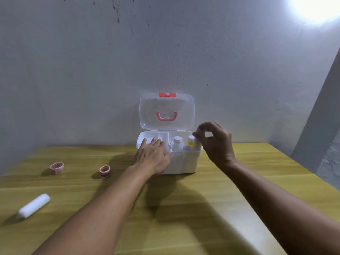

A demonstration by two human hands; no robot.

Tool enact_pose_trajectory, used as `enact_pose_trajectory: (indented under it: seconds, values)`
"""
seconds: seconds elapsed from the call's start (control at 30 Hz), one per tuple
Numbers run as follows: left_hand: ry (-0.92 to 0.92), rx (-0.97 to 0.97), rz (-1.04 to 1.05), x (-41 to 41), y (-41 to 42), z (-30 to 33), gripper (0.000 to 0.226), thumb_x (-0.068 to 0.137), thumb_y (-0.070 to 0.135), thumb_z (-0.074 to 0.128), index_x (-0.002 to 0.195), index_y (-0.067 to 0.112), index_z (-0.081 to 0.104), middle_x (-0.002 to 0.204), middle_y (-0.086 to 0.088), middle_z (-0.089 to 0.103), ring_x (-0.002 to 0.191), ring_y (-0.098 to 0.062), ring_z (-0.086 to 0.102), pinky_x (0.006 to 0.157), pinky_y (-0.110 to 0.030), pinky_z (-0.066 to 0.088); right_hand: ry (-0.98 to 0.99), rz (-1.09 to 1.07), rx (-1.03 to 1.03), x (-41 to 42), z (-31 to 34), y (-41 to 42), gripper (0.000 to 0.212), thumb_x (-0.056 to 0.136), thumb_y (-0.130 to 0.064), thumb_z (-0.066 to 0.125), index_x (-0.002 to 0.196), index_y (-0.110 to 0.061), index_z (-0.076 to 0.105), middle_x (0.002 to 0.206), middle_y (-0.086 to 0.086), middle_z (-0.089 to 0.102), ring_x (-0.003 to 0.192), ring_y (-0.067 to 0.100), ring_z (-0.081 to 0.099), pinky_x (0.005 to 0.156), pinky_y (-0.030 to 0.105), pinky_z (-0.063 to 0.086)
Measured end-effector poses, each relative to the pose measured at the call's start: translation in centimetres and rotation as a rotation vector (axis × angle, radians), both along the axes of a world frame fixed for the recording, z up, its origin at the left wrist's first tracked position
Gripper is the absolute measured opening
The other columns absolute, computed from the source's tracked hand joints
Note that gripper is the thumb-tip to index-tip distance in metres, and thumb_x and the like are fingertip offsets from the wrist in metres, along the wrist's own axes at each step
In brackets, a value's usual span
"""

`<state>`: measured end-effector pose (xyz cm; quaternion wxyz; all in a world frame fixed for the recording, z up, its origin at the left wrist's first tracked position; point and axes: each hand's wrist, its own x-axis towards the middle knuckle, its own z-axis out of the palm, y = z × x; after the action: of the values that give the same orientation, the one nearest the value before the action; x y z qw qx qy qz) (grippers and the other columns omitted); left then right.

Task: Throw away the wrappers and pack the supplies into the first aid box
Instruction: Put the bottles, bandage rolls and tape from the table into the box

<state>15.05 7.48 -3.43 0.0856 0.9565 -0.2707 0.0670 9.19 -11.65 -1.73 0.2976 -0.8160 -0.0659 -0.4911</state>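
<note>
Pinching white bottle in right hand grip; left hand flat, fingers apart, on first aid box.

The left hand covers the front left corner of the first aid box at the frame's centre, hiding what lies in that compartment. The white item pinched in the right hand is half hidden by the fingers; its kind is unclear. Labels on the two tape rolls at left are too blurred to read. Both arms run off the bottom edge.
</note>
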Motion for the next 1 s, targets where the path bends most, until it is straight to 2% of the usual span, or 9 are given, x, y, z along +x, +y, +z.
enact_pose_trajectory:
  seconds: [0.07, 0.2, 0.27, 0.4, 0.53, 0.6, 0.73, 0.87, 1.0]
  values:
    - [-0.004, -0.001, -0.001, 0.0, 0.1, 0.0, 0.051, 0.097, 0.029, 0.025, 0.142, 0.006, 0.033, 0.159, -0.006, 0.024, 0.149, -0.019, 0.013, 0.122, -0.042, 0.001, 0.022, 0.044, 0.016, -0.1, -0.6, 0.1, 0.010, 0.076, -0.008, 0.077, 0.080, -0.004, 0.068, 0.082, 0.008, 0.069, 0.076, 0.020, 0.065, 0.064, 0.009, 0.053]
    - [-0.008, -0.001, -0.006, 0.0, 0.1, -0.1, 0.051, 0.098, 0.030, 0.024, 0.141, 0.006, 0.034, 0.159, -0.006, 0.025, 0.149, -0.019, 0.013, 0.122, -0.042, 0.000, -0.001, 0.004, 0.075, 0.0, -0.5, -0.1, 0.001, 0.080, -0.007, 0.072, 0.080, -0.007, 0.071, 0.082, 0.007, 0.071, 0.077, 0.022, 0.067, 0.062, 0.007, 0.051]
    - [-0.008, -0.002, -0.004, 0.0, 0.1, -0.1, 0.051, 0.097, 0.030, 0.024, 0.142, 0.006, 0.033, 0.159, -0.006, 0.025, 0.149, -0.020, 0.014, 0.122, -0.042, 0.000, 0.023, 0.006, 0.082, 0.1, -0.7, -0.3, 0.003, 0.079, -0.010, 0.073, 0.079, -0.007, 0.072, 0.081, 0.006, 0.072, 0.076, 0.020, 0.068, 0.064, 0.012, 0.054]
    - [-0.010, -0.003, -0.006, 0.0, 0.1, -0.1, 0.051, 0.097, 0.030, 0.024, 0.141, 0.006, 0.034, 0.158, -0.006, 0.026, 0.149, -0.020, 0.014, 0.122, -0.043, 0.001, 0.165, 0.039, -0.099, -0.1, -2.0, -0.2, 0.007, 0.081, -0.013, 0.070, 0.085, -0.011, 0.076, 0.087, 0.002, 0.075, 0.082, 0.019, 0.068, 0.074, 0.039, 0.058]
    - [-0.010, -0.010, -0.006, 0.0, 0.1, -0.1, 0.051, 0.097, 0.030, 0.025, 0.142, 0.006, 0.034, 0.158, -0.006, 0.026, 0.149, -0.020, 0.014, 0.122, -0.043, 0.001, 0.297, -0.018, -0.116, -0.5, -1.6, 0.0, 0.031, 0.079, 0.003, 0.053, 0.093, -0.012, 0.076, 0.109, 0.003, 0.069, 0.109, 0.020, 0.054, 0.090, 0.040, 0.049]
    - [-0.009, -0.009, -0.008, 0.0, 0.1, -0.1, 0.051, 0.097, 0.030, 0.025, 0.142, 0.006, 0.034, 0.158, -0.006, 0.026, 0.149, -0.020, 0.014, 0.122, -0.043, 0.001, 0.394, -0.041, -0.099, -0.4, -1.1, 0.1, 0.040, 0.081, 0.003, 0.049, 0.111, -0.014, 0.070, 0.131, 0.004, 0.058, 0.125, 0.021, 0.044, 0.104, 0.037, 0.041]
    - [-0.001, -0.004, -0.007, 0.0, 0.1, 0.0, 0.051, 0.098, 0.030, 0.024, 0.142, 0.006, 0.033, 0.158, -0.006, 0.025, 0.149, -0.020, 0.013, 0.122, -0.043, 0.000, 0.665, 0.043, -0.223, -0.4, -1.2, 0.4, 0.056, 0.095, -0.023, 0.035, 0.150, -0.017, 0.026, 0.160, 0.002, 0.019, 0.147, 0.015, 0.014, 0.117, 0.029, 0.012]
    - [-0.001, -0.012, -0.003, -0.1, 0.1, 0.1, 0.052, 0.098, 0.031, 0.024, 0.143, 0.006, 0.031, 0.159, -0.006, 0.024, 0.149, -0.020, 0.011, 0.122, -0.043, 0.000, 0.691, -0.022, -0.407, -0.5, -1.8, 0.2, 0.053, 0.102, -0.033, 0.024, 0.152, -0.020, 0.015, 0.161, -0.003, 0.012, 0.147, 0.012, 0.012, 0.121, 0.038, 0.011]
    - [0.003, -0.023, -0.030, -0.4, 0.4, 0.4, 0.055, 0.097, 0.028, 0.025, 0.148, 0.006, 0.021, 0.162, -0.005, 0.013, 0.150, -0.019, 0.002, 0.122, -0.042, -0.003, 0.696, -0.019, -0.377, -0.5, -1.4, 0.1, 0.052, 0.102, -0.034, 0.028, 0.151, -0.018, 0.020, 0.160, -0.002, 0.016, 0.146, 0.018, 0.021, 0.118, 0.041, 0.022]
